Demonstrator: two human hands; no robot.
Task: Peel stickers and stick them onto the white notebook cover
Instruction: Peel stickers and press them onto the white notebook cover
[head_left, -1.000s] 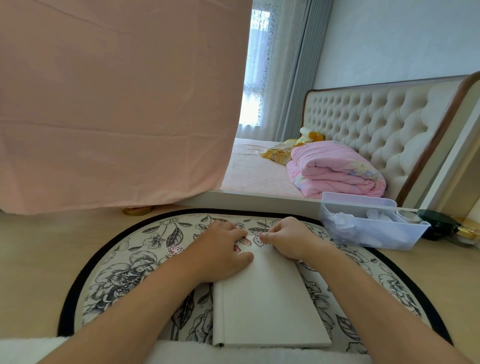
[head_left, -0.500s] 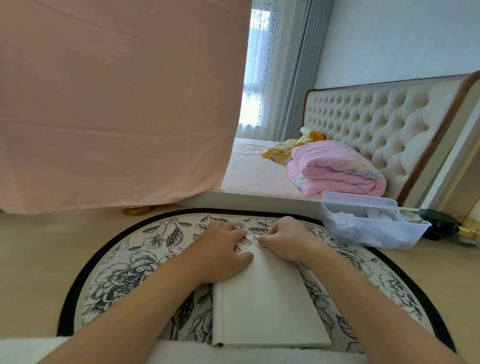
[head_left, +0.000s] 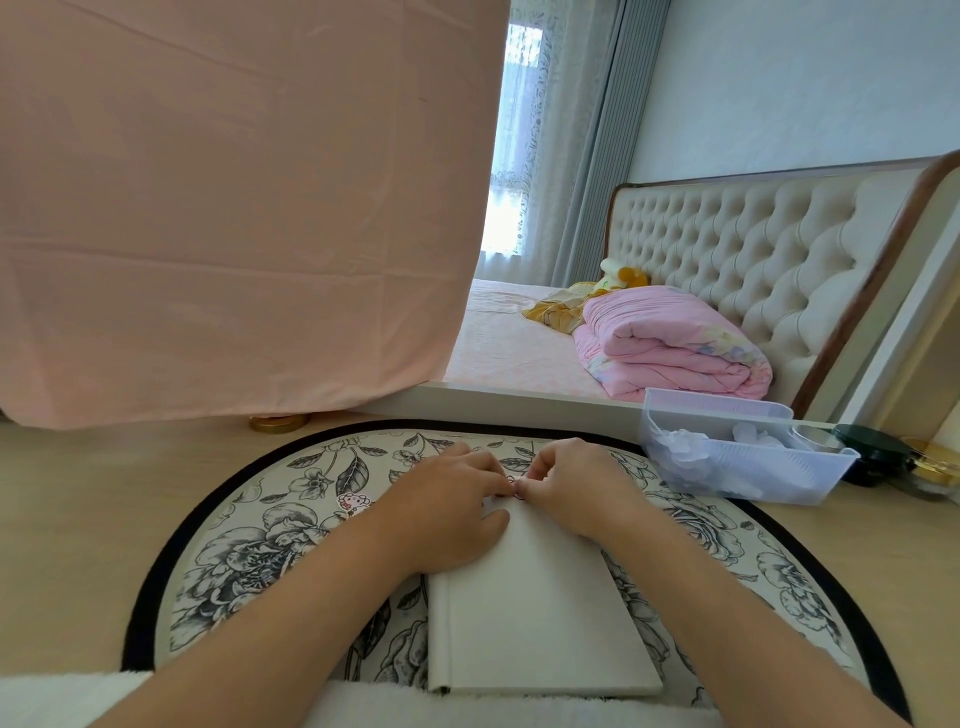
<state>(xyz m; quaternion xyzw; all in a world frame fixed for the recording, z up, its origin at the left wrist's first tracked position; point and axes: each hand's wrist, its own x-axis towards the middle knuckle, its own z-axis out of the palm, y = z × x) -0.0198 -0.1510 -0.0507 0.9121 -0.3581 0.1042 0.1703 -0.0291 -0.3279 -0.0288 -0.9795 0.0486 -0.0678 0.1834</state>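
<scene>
Mid-peel at the far edge of the notebook, with left hand and right hand both pinching a small sticker there; next, probably, lifting it clean and pressing it flat on the notebook's bare middle.

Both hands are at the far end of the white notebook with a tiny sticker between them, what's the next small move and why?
Probably lay the sticker down on the notebook and smooth it flat. The right hand pinches it right at the cover's far edge, the left hand rests on the cover, and the rest of it looks bare.
</scene>
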